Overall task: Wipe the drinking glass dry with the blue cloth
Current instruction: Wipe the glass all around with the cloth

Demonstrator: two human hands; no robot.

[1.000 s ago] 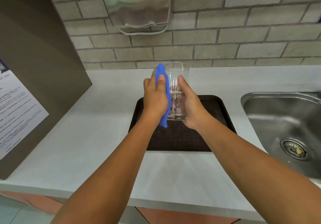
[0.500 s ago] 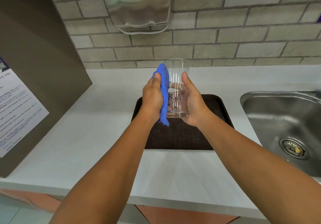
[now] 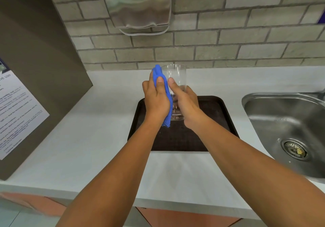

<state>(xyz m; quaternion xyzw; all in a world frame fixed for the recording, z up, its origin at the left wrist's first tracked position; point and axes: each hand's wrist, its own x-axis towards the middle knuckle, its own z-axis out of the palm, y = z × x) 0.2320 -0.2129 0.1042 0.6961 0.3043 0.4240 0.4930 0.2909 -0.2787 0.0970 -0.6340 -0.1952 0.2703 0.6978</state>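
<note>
A clear drinking glass point(image 3: 176, 75) is held upright in the air above the dark tray point(image 3: 218, 114). My right hand point(image 3: 184, 103) wraps around its lower half from the right, thumb on the near side. My left hand point(image 3: 155, 100) presses a folded blue cloth point(image 3: 159, 75) flat against the glass's left side. The cloth's top sticks up beside the rim and its lower end hangs below my palm. Much of the glass's lower part is hidden by my hands.
A steel sink point(image 3: 288, 128) with a drain lies at the right. A metal dispenser point(image 3: 137, 5) hangs on the brick wall above. A brown panel with a printed notice point(image 3: 15, 110) stands at the left on the white counter point(image 3: 88, 131).
My right hand has shifted round the glass, its thumb now closer to my left thumb. The left hand with the cloth has slid back up along the glass's side.
</note>
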